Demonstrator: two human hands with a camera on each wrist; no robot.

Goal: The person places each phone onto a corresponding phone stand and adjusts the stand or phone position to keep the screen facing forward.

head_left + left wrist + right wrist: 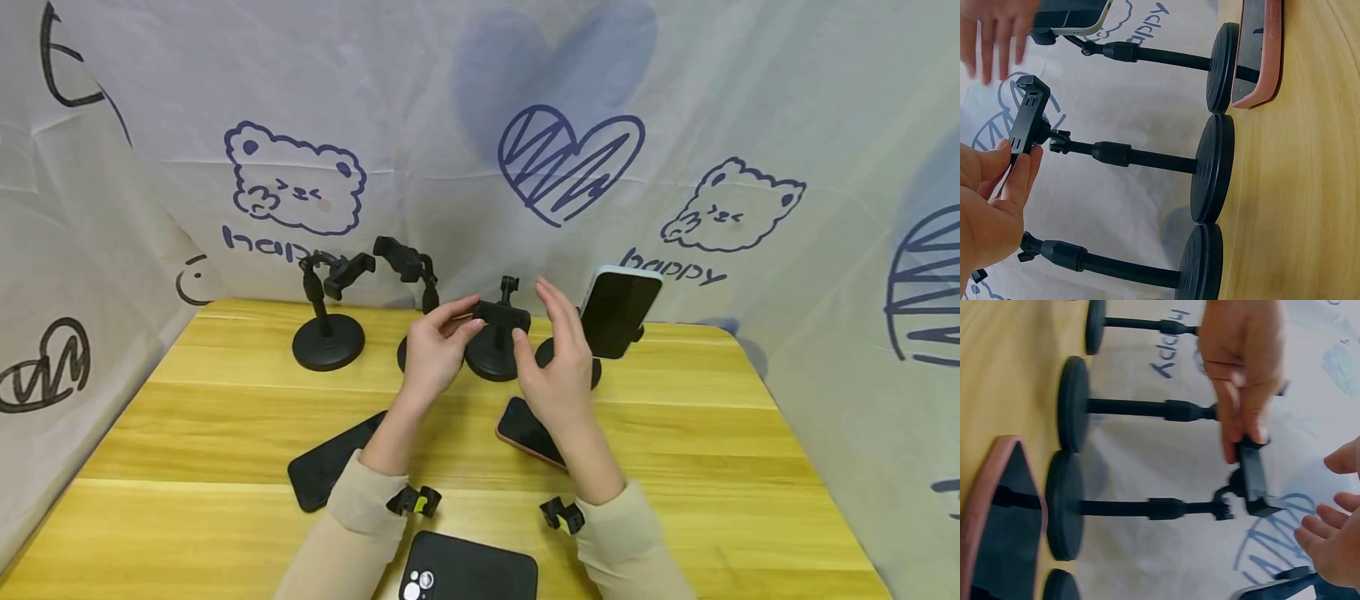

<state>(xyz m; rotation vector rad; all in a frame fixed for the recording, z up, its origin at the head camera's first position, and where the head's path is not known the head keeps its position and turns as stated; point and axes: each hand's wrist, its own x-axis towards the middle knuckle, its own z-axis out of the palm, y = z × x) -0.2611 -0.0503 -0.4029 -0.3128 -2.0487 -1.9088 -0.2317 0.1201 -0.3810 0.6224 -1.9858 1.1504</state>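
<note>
My left hand [437, 350] pinches one end of a black phone clamp [502, 315] between thumb and fingers. In the left wrist view the back joint of the clamp [1027, 119] sits right at the forked top of a black stand [1113, 153] with a round base. My right hand [558, 367] is held up beside the clamp's other end, fingers extended and thumb apart, with nothing in it. The right wrist view shows the left hand [1244, 369] on the clamp [1252, 475] and a gap between the clamp and my right hand [1335, 537].
Two similar stands with clamps, one of them a left stand [327, 342], are to the left. At right, another stand bears a white-edged phone [621, 312]. On the wooden table [712, 467] lie a black phone [330, 467], a pink-cased phone [528, 429] and a black-cased phone [480, 571].
</note>
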